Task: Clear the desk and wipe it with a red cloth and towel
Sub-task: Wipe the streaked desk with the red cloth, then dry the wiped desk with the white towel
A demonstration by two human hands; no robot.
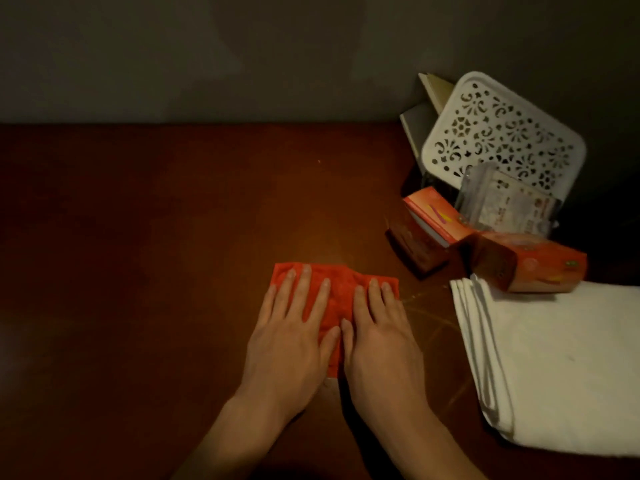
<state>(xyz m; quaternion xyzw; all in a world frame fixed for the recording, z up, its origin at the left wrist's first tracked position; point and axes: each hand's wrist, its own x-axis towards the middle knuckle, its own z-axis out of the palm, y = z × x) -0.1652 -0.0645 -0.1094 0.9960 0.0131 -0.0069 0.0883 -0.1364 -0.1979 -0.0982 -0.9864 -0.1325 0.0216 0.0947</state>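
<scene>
A red cloth lies flat on the dark brown desk, near the front middle. My left hand presses on its left part with straight, spread fingers. My right hand presses flat on its right part, thumb beside the left thumb. A folded white towel lies to the right of the hands, at the desk's right side, untouched.
Behind the towel lie two orange boxes, one resting partly on the towel. A clear plastic packet and a white perforated basket lean in the back right corner, with books behind. A grey wall bounds the desk's far edge.
</scene>
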